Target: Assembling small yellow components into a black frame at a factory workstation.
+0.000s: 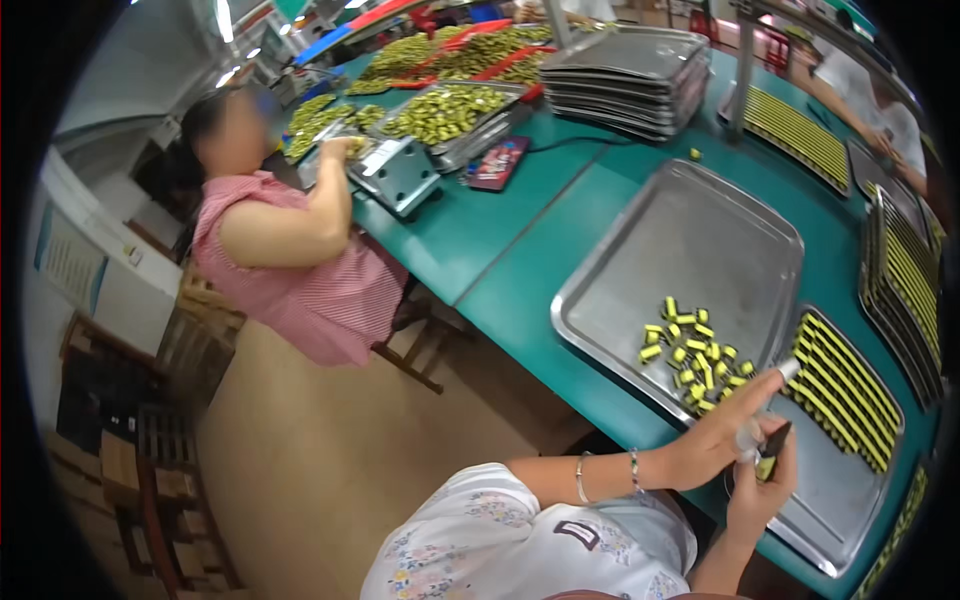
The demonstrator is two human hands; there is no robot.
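Note:
My right hand [760,497] is closed around a small yellow-and-black coil-like part [765,467], with a dark flat piece [777,438] jutting up beside it. Close against it is my left hand [715,435], its fingers stretched toward the tray, one tip in a white cover. A translucent cover shows on its thumb, near the held part. Just beyond lies a metal tray [690,235] with a loose heap of similar yellow-and-black parts [695,355] at its near end. To the right, a second tray [820,500] carries similar parts in neat rows [845,385].
Stacked metal trays [625,75] stand at the back of the green table [530,240]. More filled trays [900,280] are at the right. A co-worker in a red-striped top [300,260] sits at the left by a metal device [395,175] and heaped parts [445,110].

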